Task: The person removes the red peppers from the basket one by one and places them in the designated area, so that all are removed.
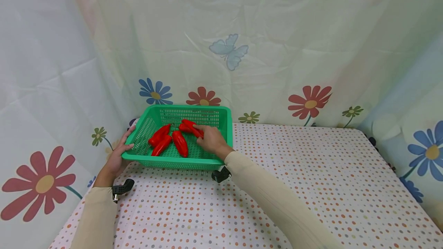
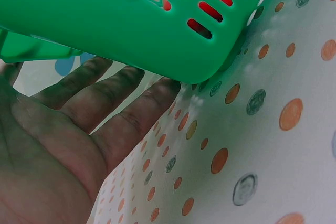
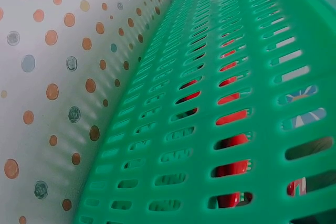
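Observation:
A green plastic basket [image 1: 194, 161] with slotted walls stands on the table with several long red peppers inside. My right hand [image 1: 211, 140] reaches over the near right part of the rim and grips a red pepper [image 1: 194, 126]. Another red pepper [image 1: 184, 128] lies partly hidden under it. Left of these are more peppers, one of them a red pepper [image 1: 180, 143] near the middle. My left hand [image 1: 119, 154] holds the basket's left side, thumb at the rim. In the left wrist view its fingers [image 2: 134, 119] extend along the basket's outside. The right wrist view shows only basket wall and red through slots.
A table [image 1: 294, 172] with a dotted cloth spreads to the right and in front of the basket. Curtains [image 1: 270, 49] with flowers and butterflies hang behind it and on both sides. Black wrist cameras sit under both forearms.

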A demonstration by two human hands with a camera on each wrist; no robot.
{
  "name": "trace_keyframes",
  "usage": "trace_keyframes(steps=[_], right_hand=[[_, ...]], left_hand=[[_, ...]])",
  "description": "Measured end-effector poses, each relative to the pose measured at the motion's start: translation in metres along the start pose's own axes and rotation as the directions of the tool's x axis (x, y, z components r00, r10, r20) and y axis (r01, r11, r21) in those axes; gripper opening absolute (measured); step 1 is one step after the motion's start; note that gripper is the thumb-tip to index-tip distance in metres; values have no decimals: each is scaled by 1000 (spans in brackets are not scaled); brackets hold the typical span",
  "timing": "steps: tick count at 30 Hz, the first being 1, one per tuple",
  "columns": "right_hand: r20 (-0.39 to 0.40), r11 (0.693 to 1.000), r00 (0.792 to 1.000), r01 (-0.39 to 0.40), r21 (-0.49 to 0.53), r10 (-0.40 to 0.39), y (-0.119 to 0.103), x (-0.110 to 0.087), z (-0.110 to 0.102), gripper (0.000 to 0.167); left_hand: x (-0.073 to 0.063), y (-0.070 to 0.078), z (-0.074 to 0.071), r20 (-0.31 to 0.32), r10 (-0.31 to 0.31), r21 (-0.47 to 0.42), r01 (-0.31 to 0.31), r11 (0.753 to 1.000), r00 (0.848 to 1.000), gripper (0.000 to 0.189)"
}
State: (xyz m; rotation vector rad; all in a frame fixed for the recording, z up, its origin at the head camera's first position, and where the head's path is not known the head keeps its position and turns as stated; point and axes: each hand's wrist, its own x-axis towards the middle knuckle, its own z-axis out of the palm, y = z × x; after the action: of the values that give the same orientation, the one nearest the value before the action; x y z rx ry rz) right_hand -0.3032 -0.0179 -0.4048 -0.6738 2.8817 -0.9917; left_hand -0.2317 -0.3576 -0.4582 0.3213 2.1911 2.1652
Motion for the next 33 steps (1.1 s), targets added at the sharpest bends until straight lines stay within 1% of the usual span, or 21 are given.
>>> trace_keyframes(steps=[9,16,21,33], right_hand=[[-2,999,1000,-7,38,7,0,-1,0,56],[-9,999,1000,-1,39,1,0,-1,-1,56],[-10,999,1000,-7,36,7,-1,-2,-1,56],[-41,999,999,18,35,-17,0,-2,-2,56]], left_hand=[[0,0,0,2,0,6,0,1000,1000,59],[0,-1,0,11,12,2,-12,1000,1000,59],[0,0,0,3,3,6,-3,1000,1000,59],[1,1,0,-8,-8,12,8,1000,1000,59]])
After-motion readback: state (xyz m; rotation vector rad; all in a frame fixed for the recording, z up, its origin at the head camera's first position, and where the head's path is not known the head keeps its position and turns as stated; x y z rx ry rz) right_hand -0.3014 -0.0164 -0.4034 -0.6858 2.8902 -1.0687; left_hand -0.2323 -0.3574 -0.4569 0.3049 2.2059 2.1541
